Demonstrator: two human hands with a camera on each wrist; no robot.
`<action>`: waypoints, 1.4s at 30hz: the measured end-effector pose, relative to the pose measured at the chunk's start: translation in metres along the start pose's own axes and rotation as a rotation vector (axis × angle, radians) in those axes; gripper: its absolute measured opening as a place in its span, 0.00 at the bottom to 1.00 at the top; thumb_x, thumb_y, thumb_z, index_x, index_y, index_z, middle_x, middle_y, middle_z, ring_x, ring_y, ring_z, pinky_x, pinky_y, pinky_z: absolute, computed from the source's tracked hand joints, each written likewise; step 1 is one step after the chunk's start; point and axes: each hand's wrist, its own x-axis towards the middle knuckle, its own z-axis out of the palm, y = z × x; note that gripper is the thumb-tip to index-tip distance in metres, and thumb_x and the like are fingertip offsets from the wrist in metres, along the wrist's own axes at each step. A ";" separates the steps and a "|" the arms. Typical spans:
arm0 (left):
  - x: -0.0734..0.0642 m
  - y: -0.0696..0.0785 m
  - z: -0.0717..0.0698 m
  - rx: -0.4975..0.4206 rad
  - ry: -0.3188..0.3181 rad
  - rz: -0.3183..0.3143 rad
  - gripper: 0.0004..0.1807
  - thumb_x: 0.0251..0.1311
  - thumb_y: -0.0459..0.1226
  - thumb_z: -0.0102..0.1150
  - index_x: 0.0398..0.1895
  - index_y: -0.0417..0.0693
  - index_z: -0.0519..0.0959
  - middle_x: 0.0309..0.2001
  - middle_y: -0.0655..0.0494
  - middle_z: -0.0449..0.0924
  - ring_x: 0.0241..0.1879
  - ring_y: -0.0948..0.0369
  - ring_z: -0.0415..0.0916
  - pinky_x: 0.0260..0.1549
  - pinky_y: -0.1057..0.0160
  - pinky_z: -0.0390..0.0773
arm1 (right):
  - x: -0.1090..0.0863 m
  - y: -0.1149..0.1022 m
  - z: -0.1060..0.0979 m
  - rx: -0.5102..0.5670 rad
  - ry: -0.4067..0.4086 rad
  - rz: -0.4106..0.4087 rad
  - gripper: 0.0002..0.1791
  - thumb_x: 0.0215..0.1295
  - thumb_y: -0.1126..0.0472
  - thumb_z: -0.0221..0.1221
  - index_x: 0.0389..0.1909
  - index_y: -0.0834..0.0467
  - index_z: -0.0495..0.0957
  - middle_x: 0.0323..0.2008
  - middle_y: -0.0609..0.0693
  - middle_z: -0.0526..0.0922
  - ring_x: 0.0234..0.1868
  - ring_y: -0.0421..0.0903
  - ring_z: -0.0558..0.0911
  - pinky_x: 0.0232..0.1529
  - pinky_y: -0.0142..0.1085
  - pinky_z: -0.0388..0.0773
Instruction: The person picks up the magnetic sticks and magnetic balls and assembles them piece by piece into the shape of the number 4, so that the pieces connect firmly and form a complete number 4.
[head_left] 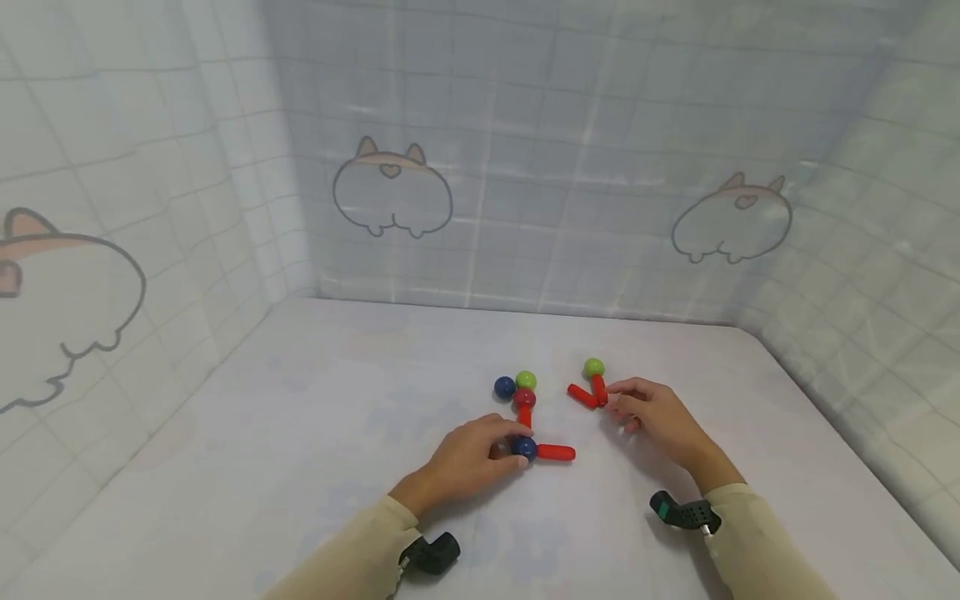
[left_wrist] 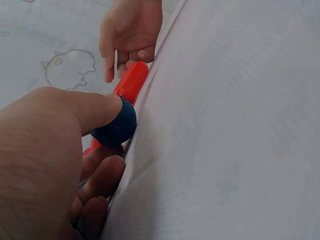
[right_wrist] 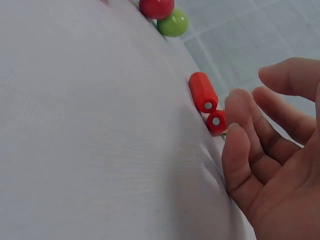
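My left hand (head_left: 467, 457) pinches a dark blue ball (head_left: 526, 448) between thumb and fingers, low on the table. A red rod (head_left: 557, 452) extends right from that ball. Another red rod (head_left: 524, 416) lies between it and a red ball (head_left: 524, 399). My right hand (head_left: 655, 418), loosely curved with nothing between thumb and fingers, is beside two red rods (head_left: 582, 396) whose near ends meet. One of these reaches a light green ball (head_left: 594, 367). In the right wrist view, a red rod (right_wrist: 201, 90) shows a silvery round end. Whether my right fingertips touch a rod, I cannot tell.
Another light green ball (head_left: 526, 380) and a second dark blue ball (head_left: 505, 387) sit beyond the red ball. All lie on a white-covered table (head_left: 337, 400). Behind it hangs a pale gridded curtain (head_left: 555, 192) with cartoon animals. Each wrist bears a black device (head_left: 684, 512).
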 end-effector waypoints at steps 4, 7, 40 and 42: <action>0.001 0.001 0.000 0.007 -0.001 0.006 0.22 0.62 0.51 0.67 0.60 0.69 0.79 0.39 0.71 0.74 0.36 0.67 0.71 0.35 0.66 0.74 | 0.008 0.004 -0.004 0.019 0.050 0.015 0.23 0.72 0.51 0.59 0.61 0.60 0.76 0.45 0.58 0.81 0.39 0.53 0.80 0.41 0.36 0.80; 0.001 0.003 0.000 0.007 -0.001 0.005 0.21 0.62 0.51 0.66 0.60 0.69 0.79 0.40 0.71 0.74 0.36 0.67 0.71 0.35 0.66 0.74 | 0.014 0.006 -0.005 0.029 0.092 0.033 0.23 0.73 0.52 0.57 0.62 0.61 0.75 0.47 0.58 0.81 0.40 0.53 0.80 0.41 0.34 0.79; 0.000 0.001 0.000 -0.002 0.000 0.001 0.21 0.63 0.51 0.66 0.60 0.69 0.80 0.37 0.70 0.74 0.35 0.67 0.71 0.33 0.66 0.74 | 0.069 0.001 0.000 -0.039 0.076 0.094 0.30 0.72 0.48 0.57 0.69 0.57 0.69 0.65 0.61 0.72 0.55 0.57 0.79 0.63 0.52 0.70; 0.000 0.001 0.000 -0.002 -0.001 0.001 0.21 0.63 0.51 0.66 0.60 0.69 0.80 0.37 0.70 0.74 0.35 0.67 0.71 0.34 0.66 0.74 | 0.069 0.001 0.000 -0.064 0.064 0.088 0.30 0.71 0.48 0.57 0.70 0.56 0.69 0.65 0.60 0.72 0.54 0.57 0.78 0.62 0.52 0.70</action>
